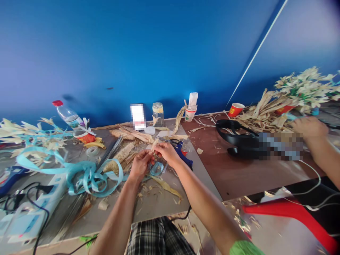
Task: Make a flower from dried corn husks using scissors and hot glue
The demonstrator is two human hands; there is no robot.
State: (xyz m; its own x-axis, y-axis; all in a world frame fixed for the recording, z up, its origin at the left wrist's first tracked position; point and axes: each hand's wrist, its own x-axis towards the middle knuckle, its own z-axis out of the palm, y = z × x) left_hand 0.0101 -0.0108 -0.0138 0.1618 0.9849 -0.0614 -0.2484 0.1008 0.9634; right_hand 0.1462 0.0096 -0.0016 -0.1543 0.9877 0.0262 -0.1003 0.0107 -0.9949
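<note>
One husk piece (154, 143) between left hand (141, 163) and right hand (167, 153)

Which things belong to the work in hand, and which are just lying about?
Likely in the work:
- pale piece, pinched by left hand and right hand
- dried husks
- blue ribbon

Apparently lying about:
- red-capped bottle
- white cup
- lidded jar

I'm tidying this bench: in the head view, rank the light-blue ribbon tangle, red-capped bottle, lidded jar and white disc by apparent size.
1. Light-blue ribbon tangle
2. Red-capped bottle
3. Lidded jar
4. White disc
</note>
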